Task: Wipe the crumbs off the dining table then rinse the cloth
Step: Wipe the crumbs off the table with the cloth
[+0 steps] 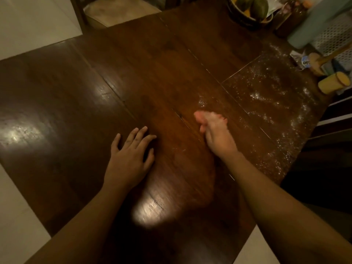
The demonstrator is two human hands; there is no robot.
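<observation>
The dark wooden dining table fills the view. White crumbs and specks are scattered over its right part, near the right edge. My left hand rests flat on the wood with fingers spread, holding nothing. To its right, my right hand is blurred by motion and grips a small pale pinkish cloth bunched under its fingers, pressed to the table just left of the crumbs. Most of the cloth is hidden by the hand.
A bowl of green and yellow fruit stands at the far right corner. Beside it are a pale green container, a white lattice basket and a yellow cylinder at the right edge. Pale floor tiles surround the table.
</observation>
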